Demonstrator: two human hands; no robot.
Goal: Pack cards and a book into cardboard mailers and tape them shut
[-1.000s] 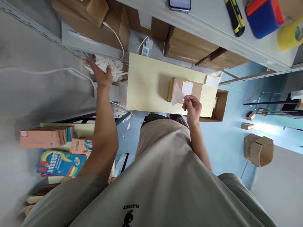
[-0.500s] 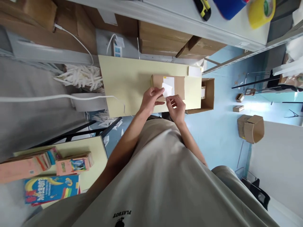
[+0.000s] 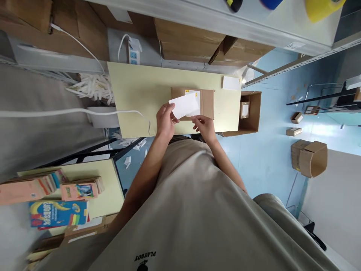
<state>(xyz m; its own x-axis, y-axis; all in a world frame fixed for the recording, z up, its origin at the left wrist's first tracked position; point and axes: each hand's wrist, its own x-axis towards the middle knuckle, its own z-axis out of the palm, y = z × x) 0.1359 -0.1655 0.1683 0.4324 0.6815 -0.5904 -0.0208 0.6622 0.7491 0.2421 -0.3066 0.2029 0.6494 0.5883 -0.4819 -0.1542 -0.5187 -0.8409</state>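
A white paper slip (image 3: 182, 106) is pinched by its left end between the thumb and fingers of my left hand (image 3: 166, 121). My right hand (image 3: 204, 127) has its thumb and forefinger closed at the slip's lower right corner. Beneath the slip lies a flat brown cardboard box (image 3: 207, 105) on the pale yellow table (image 3: 141, 94). On the box's top is a white label (image 3: 192, 92) with small yellow marks, partly covered by the slip.
A white stack of labels (image 3: 231, 82) lies at the table's right end. Beside that end stands an open carton (image 3: 255, 113) with a small labelled box (image 3: 244, 110) inside. A white cable (image 3: 113, 112) reaches over the left edge. A shelf (image 3: 225, 34) overhangs the far side.
My left hand has drawn leftward with the slip, and more of the slip's face shows. My right hand remains near its lower corner. The whole view has shifted slightly.
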